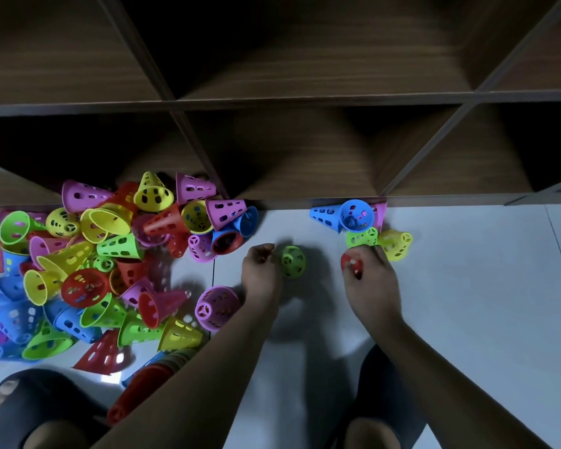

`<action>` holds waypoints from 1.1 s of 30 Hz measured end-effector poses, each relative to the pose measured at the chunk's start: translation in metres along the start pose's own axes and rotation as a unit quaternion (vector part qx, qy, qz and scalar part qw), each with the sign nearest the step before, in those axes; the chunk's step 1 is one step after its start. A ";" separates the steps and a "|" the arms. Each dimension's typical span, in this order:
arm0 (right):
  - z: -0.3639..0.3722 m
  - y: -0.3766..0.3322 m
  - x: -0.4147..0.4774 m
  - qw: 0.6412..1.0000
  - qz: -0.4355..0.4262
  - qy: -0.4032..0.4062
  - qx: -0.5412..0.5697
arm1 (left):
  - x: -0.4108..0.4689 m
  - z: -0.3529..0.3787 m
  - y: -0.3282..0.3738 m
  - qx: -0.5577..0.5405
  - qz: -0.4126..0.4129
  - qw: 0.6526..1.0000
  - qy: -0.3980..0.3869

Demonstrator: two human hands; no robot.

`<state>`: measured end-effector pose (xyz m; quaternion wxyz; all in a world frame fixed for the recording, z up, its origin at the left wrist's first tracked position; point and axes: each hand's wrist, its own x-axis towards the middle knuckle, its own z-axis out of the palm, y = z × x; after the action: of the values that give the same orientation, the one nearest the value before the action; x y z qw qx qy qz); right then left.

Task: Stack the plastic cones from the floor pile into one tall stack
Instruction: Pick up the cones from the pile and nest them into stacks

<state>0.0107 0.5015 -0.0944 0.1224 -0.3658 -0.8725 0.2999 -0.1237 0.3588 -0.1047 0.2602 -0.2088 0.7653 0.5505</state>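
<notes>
Perforated cones (104, 264) (mixed colours) lie tumbled on the floor.

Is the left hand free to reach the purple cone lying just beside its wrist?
Probably not yet: the left hand is holding a green cone. The purple cone itself lies unobstructed on the floor.

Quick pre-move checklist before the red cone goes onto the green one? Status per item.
1. Right hand has a cone: ok, fingers closed around the red cone.
2. Left hand steadies the base: ok, it touches the green cone at its side; firmness of the hold cannot tell.
3. Green cone upright, tip up: ok, seen from above on the floor.
4. Red cone turned open end down: cannot tell, the hand covers most of it.
5. Path between the two cones: ok, only bare floor there.
6. Supply for later: ok, pile lies to the left, smaller cluster by the shelf.
</notes>
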 end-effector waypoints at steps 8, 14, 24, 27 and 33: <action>-0.003 0.042 -0.008 0.994 -0.018 -0.031 -0.107 | -0.008 0.023 0.023 0.062 0.117 0.990 -0.054; -0.004 0.042 -0.008 0.998 0.007 -0.039 -0.058 | -0.018 0.053 0.041 0.150 0.202 0.962 -0.106; 0.002 0.046 -0.026 0.997 0.033 -0.067 0.024 | -0.020 0.093 0.050 0.286 0.162 0.910 -0.254; 0.005 0.042 -0.030 0.995 0.053 -0.084 0.032 | -0.022 0.089 0.048 0.290 0.147 0.916 -0.235; 0.011 0.032 -0.033 0.988 0.104 -0.087 0.070 | -0.028 0.066 0.048 0.246 0.159 0.939 -0.180</action>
<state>0.0475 0.4909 -0.1222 0.0394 -0.4174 -0.8140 0.4019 -0.1202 0.4371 -0.0688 0.3461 0.0885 0.8404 0.4077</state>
